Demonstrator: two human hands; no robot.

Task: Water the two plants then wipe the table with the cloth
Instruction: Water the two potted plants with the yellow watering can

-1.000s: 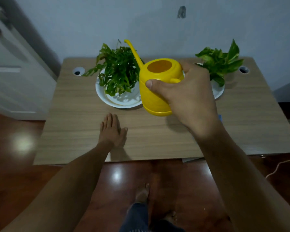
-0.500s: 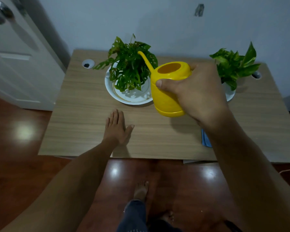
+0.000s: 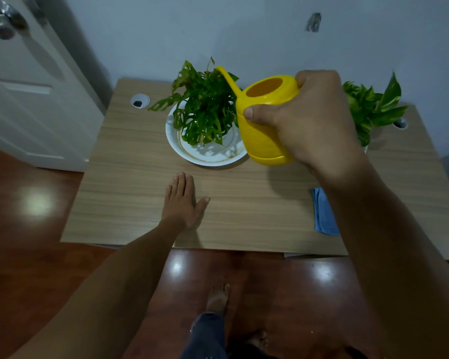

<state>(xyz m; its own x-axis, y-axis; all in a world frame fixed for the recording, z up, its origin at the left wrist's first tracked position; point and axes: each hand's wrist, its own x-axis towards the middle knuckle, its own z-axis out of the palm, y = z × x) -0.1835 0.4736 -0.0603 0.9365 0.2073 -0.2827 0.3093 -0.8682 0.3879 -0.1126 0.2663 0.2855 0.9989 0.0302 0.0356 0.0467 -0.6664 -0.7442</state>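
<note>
My right hand (image 3: 309,117) grips a yellow watering can (image 3: 263,120) held above the wooden table (image 3: 130,177). Its thin spout points up and left over the left plant (image 3: 205,107), a holey-leaved plant standing in a white plate (image 3: 213,154). The right plant (image 3: 373,107) with broad green leaves stands at the table's far right, partly hidden behind my right hand. My left hand (image 3: 183,200) lies flat on the table, fingers apart, holding nothing. A folded blue cloth (image 3: 323,213) lies near the front right edge, half covered by my right forearm.
A white door (image 3: 24,86) with a metal knob stands at the left. Round cable holes (image 3: 139,101) sit at the table's back corners. The wall runs right behind the table. My bare feet (image 3: 218,296) stand on the glossy wooden floor below the front edge.
The view has shifted, so the table sits further right and lower in frame. The watering can has stayed over the left plant, slightly raised. My left hand remains flat on the table.
</note>
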